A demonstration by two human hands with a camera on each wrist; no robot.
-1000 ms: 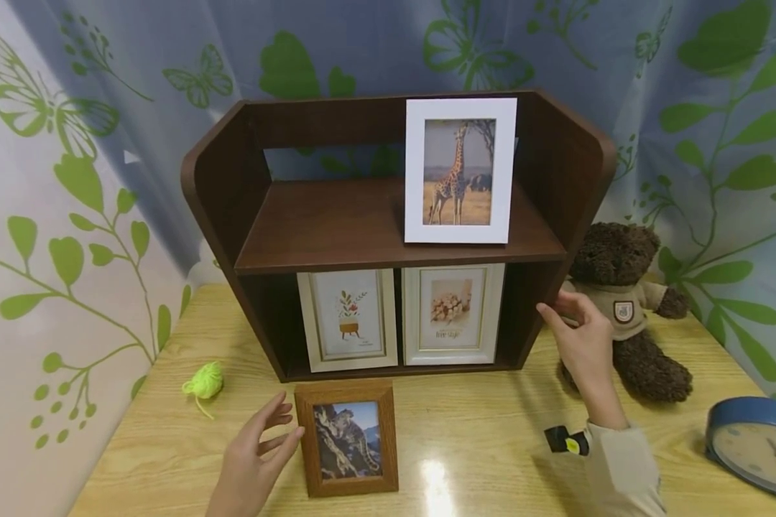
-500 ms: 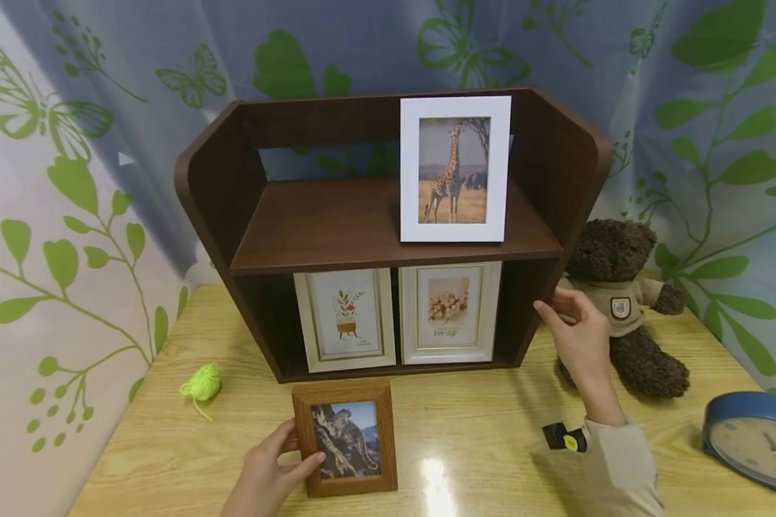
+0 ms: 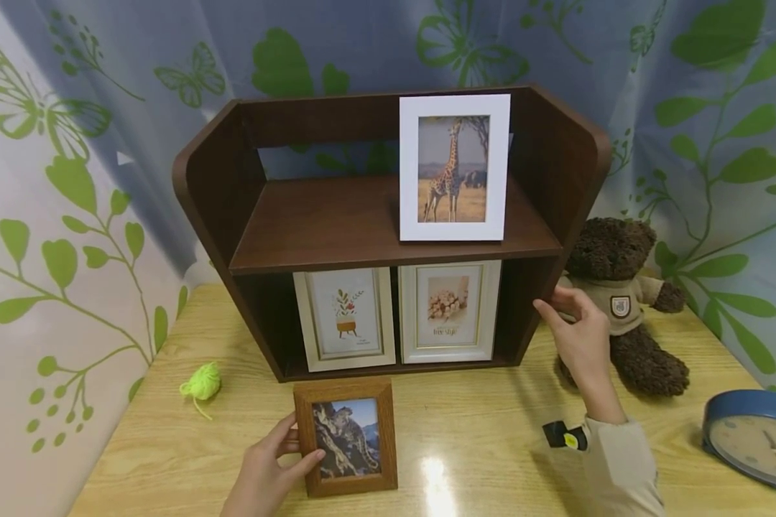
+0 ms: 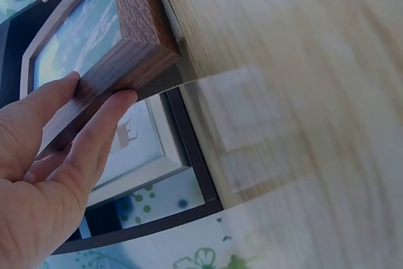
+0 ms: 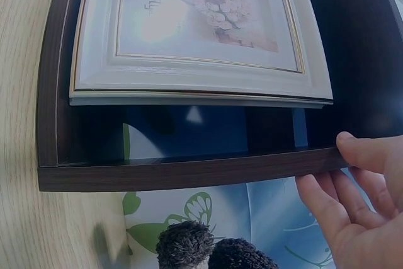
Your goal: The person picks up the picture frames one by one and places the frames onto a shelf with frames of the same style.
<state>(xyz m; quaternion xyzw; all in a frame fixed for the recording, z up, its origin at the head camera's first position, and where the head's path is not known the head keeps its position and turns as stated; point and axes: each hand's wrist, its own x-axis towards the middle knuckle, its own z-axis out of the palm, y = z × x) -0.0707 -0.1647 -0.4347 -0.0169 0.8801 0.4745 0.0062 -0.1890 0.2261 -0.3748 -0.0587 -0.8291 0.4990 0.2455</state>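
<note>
Left fingers (image 4: 96, 133) now on wood-grained frame (image 3: 345, 439)

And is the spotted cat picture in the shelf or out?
Out. Its brown frame is in front of the shelf, and the left hand holds it by the side.

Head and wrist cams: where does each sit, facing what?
Head: on person's head, forward and down at shelf; left hand, right hand, right sleeve show.
Left wrist: on left wrist, toward brown frame; left hand near, right hand beyond.
Right wrist: on right wrist, toward shelf and bear; only right hand.
Head and left wrist share: brown frame, shelf, both hands.
</note>
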